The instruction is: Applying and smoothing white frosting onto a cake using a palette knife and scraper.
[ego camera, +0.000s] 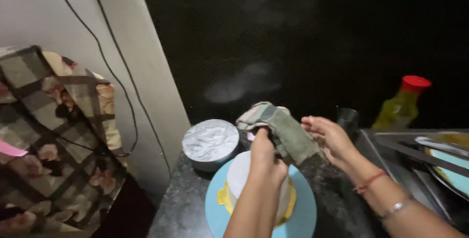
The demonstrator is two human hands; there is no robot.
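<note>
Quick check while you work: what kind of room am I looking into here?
Most likely a home kitchen at night. A white frosted cake sits on a blue board on a dark stone counter, beside a steel bowl of white cream and a red-capped bottle.

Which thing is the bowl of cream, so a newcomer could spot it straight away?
Start at the dark stone counter beside the pale wall. At its back left corner, just left of the white cake on the blue plate, sits the bowl of cream. It is the only round metal container, filled with swirled white cream.
</note>
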